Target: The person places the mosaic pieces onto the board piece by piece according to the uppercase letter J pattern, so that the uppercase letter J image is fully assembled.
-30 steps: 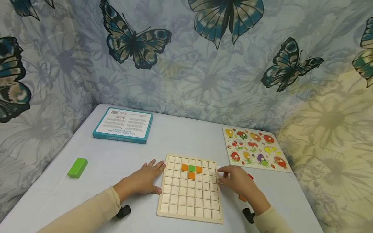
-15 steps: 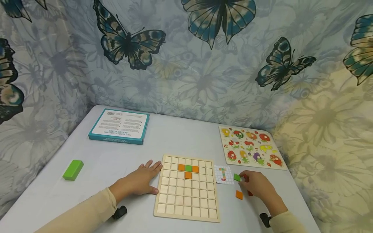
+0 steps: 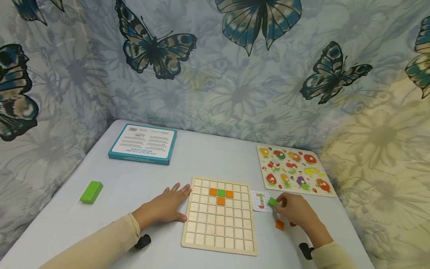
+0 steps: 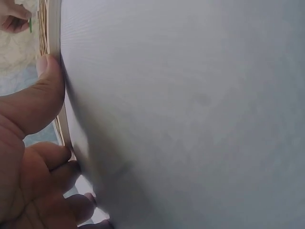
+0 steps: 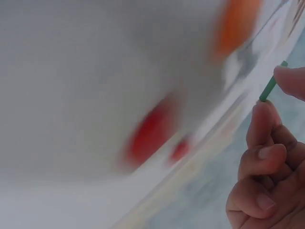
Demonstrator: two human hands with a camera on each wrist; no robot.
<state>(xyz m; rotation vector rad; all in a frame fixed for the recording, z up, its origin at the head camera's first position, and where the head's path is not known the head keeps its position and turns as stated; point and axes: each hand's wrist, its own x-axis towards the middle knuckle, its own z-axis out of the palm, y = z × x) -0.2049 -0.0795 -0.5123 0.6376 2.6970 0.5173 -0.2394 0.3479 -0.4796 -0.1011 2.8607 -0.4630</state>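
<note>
My right hand (image 3: 297,211) pinches a small green square tile (image 3: 272,201) between thumb and finger, beside a printed pattern card (image 3: 256,206). In the right wrist view the green tile (image 5: 270,87) is edge-on, raised off the table. My left hand (image 3: 164,205) lies with spread fingers along the left edge of a wooden grid board (image 3: 215,228); its thumb (image 4: 47,71) touches the board's side. Set in upper cells of the board are a green tile (image 3: 221,193) and several orange tiles, one of them an orange tile (image 3: 220,201) below the green.
An orange tile (image 3: 279,225) and a red piece (image 3: 293,224) lie by my right hand. A fruit puzzle board (image 3: 281,170) sits at the back right, a teal-edged box (image 3: 142,144) at the back left. A green block (image 3: 91,192) stands far left.
My right hand has moved right, away from the board's edge, uncovering the card, and has picked up the green tile from the table. The left hand stays at the board.
</note>
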